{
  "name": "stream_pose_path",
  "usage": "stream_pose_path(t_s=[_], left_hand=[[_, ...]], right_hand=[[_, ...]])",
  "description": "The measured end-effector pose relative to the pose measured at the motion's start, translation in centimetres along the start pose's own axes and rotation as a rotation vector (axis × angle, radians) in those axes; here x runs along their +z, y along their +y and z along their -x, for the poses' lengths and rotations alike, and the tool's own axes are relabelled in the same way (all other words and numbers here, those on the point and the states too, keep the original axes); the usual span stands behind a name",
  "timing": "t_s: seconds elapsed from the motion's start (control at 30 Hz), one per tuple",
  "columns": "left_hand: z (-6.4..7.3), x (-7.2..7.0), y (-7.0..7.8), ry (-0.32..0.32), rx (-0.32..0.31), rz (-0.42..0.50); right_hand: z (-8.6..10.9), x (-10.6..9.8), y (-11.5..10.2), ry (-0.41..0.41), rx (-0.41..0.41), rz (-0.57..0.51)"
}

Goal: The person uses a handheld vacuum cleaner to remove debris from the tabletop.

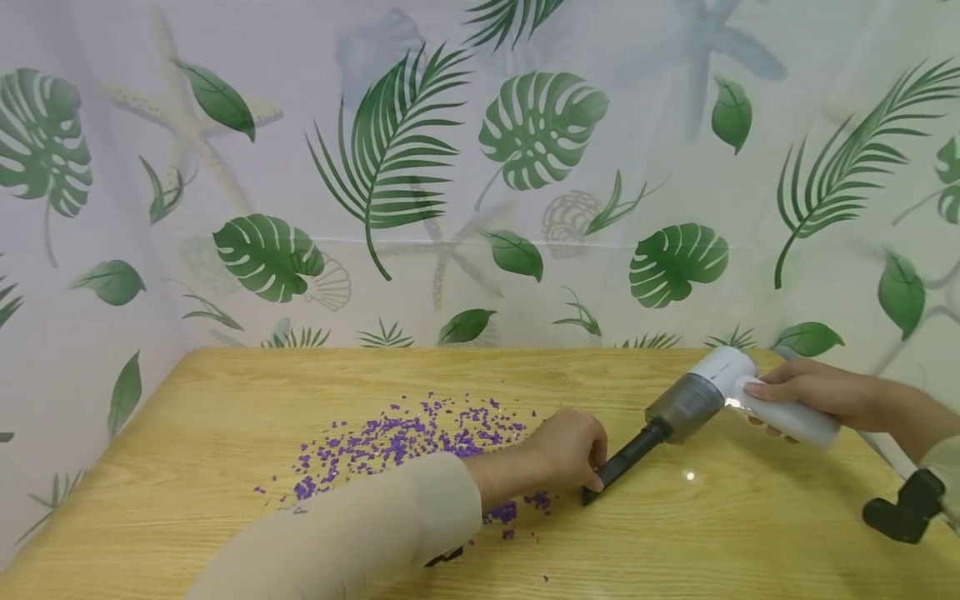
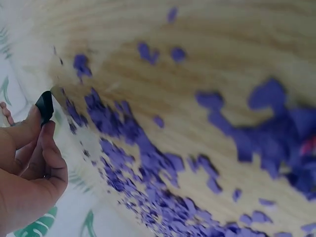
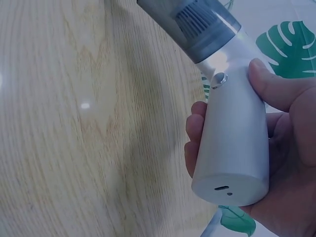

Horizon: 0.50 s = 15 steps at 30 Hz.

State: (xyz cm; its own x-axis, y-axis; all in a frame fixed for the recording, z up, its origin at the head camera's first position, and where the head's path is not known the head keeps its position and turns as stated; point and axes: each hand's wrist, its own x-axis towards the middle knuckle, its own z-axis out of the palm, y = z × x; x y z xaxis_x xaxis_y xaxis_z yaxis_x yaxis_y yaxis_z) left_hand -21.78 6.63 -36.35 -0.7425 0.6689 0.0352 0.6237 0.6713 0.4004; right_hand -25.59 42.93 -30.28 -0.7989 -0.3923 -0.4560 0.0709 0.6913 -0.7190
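Note:
A white handheld vacuum cleaner with a grey see-through dust cup slants across the right of the table. My right hand grips its handle; in the right wrist view the fingers wrap the white handle, with the thumb beside the round button. From the cup a black nozzle points down and left. Near the nozzle's tip my left hand pinches it between thumb and fingers, as the left wrist view also shows at the dark tip. Purple scraps lie scattered left of the nozzle, partly behind the left forearm.
The wooden table meets a leaf-printed cloth at its back edge. A black wrist mount sits by the right sleeve, with a pale strip nearby. The left sleeve crosses over the purple scraps.

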Motion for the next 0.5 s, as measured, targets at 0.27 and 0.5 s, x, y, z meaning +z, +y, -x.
stream_pose_path(t_s=[0.27,0.5], left_hand=[[-1.1,-0.9,-1.6,-0.016,-0.030,0.012],[-2.9,-1.0,-2.6,-0.030,-0.081,-0.057]], right_hand=[[-0.3,0.4,-1.1,0.044,0.024,0.008],[-0.3,0.4,-1.4,0.101,0.028,0.024]])
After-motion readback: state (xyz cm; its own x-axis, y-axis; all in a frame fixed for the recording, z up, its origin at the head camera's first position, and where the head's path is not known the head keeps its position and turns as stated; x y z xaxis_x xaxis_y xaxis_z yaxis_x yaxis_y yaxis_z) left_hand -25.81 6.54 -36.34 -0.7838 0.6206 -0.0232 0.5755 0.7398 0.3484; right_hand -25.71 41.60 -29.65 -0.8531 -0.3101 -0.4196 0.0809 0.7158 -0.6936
